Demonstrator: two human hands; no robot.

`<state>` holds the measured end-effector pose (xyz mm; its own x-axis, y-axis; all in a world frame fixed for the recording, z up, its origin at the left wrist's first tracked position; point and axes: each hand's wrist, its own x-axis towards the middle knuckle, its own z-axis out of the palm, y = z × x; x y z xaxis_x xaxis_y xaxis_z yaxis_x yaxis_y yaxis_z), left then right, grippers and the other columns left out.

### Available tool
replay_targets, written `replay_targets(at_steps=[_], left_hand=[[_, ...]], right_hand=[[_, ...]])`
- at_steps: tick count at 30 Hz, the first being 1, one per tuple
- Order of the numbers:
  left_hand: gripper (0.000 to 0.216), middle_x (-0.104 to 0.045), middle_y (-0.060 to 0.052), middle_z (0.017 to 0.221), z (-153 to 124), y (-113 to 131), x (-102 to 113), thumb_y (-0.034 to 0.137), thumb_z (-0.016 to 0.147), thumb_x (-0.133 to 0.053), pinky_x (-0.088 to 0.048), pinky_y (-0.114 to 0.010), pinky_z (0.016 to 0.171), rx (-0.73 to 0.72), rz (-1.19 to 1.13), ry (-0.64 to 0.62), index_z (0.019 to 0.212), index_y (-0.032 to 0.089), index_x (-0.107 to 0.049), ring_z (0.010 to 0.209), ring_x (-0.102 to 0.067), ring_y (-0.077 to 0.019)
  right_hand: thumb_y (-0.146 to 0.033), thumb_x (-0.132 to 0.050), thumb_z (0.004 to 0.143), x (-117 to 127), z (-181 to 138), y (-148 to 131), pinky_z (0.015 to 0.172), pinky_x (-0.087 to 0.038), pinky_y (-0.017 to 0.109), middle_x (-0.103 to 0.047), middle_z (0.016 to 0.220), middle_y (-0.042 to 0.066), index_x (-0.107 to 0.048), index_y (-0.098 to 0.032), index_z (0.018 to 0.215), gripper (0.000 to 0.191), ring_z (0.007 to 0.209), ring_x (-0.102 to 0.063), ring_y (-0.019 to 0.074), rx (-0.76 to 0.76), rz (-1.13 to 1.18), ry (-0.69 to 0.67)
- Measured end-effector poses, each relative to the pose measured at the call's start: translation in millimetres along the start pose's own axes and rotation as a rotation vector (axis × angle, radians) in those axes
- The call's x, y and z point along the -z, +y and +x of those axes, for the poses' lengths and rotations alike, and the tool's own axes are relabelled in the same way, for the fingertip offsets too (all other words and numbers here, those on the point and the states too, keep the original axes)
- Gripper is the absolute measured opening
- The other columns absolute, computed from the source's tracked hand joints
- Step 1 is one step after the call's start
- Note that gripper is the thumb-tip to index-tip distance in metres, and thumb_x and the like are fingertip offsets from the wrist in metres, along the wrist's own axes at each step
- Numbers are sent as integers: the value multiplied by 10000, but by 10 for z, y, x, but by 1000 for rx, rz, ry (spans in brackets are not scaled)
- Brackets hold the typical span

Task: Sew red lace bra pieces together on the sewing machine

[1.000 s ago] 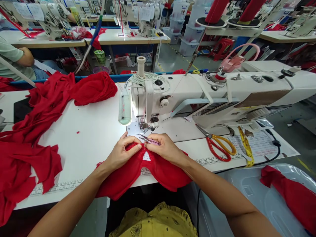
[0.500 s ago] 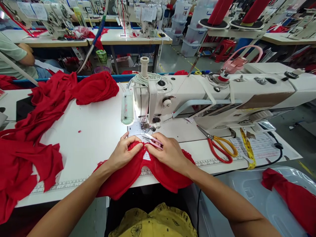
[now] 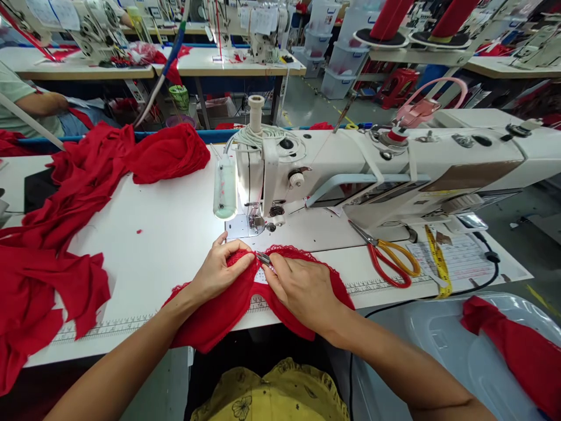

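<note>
A red lace-edged bra [image 3: 219, 317] lies across the front edge of the sewing table, its two cups joined at a narrow middle. My left hand [image 3: 221, 270] pinches the lace at the inner top of the left cup. In my right hand [image 3: 302, 286] are small thread snips [image 3: 264, 258], closed around by the fingers, with the blades pointing left at the lace by my left fingertips. Whether the blades touch a thread is too small to tell. Just behind the hands stands the sewing machine's presser foot [image 3: 256, 223].
The white sewing machine [image 3: 333, 158] spans the table's right half. Scissors with red and yellow handles [image 3: 390, 260] lie beside a yellow tape measure [image 3: 438, 263]. Red fabric pieces [image 3: 83, 193] pile up on the left. A plastic bin lid [image 3: 438, 333] at right bears red cloth.
The snips have turned in my right hand, and their blades now point at the lace in the middle. My right hand has rolled over, knuckles up. My left hand keeps its pinch.
</note>
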<state>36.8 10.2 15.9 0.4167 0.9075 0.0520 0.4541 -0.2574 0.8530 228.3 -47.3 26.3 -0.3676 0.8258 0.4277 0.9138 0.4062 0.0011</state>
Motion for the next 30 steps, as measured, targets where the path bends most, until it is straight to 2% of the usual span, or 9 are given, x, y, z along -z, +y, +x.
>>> replay_targets(at_steps=[6, 12, 20, 23, 25, 28, 30], left_hand=[[196, -679, 63, 791, -16, -8, -20, 365, 888, -552, -104, -485, 1241, -31, 17, 21, 775, 223, -626, 746, -602, -127], [166, -701, 56, 806, -21, -23, -23, 352, 867, -582, -117, -488, 1228, -41, 6, 51, 773, 230, -647, 751, -612, -130], [159, -710, 53, 806, -19, -29, -20, 361, 851, -606, -110, -497, 1227, -38, 4, 48, 776, 239, -674, 761, -620, -143], [190, -709, 46, 811, -16, -16, -6, 381, 862, -585, -113, -487, 1234, -23, -5, 40, 771, 235, -666, 790, -621, -154], [221, -699, 47, 797, -11, -6, 6, 392, 878, -556, -129, -472, 1237, -16, -12, 30, 759, 231, -649, 779, -612, -152], [229, -689, 56, 793, -5, -1, 16, 397, 885, -541, -130, -455, 1243, -17, -14, 6, 762, 231, -640, 748, -601, -143], [221, -689, 59, 805, -4, -6, 18, 403, 880, -548, -115, -455, 1249, -14, -14, 5, 771, 233, -639, 766, -608, -144]], right_hand=[[-246, -559, 953, 8, 8, -61, 499, -199, 287, -533, 544, -24, -514, -201, 757, 206, 474, -486, 132, 36, -142, 4], [-150, -562, 921, -15, 3, -139, 537, -265, 293, -510, 560, -24, -554, -163, 841, 81, 506, -491, 131, 100, -334, 117], [-143, -546, 935, -55, -21, -126, 526, -263, 295, -526, 545, -17, -601, -138, 874, 82, 490, -499, 134, 101, -312, 124], [-211, -542, 969, -44, -35, -84, 511, -249, 290, -563, 551, -10, -617, -149, 864, 143, 482, -518, 129, 38, -183, 102], [-265, -532, 982, -23, -26, -50, 497, -234, 284, -598, 561, -14, -638, -153, 935, 162, 481, -530, 131, -52, -22, 66], [-334, -585, 935, 8, 57, 16, 516, -267, 254, -658, 632, -30, -628, -182, 1129, 250, 540, -569, 139, -259, 344, -65], [-328, -608, 887, 5, 153, 68, 563, -316, 238, -670, 709, -38, -642, -219, 1085, 229, 616, -576, 138, -367, 621, -172]])
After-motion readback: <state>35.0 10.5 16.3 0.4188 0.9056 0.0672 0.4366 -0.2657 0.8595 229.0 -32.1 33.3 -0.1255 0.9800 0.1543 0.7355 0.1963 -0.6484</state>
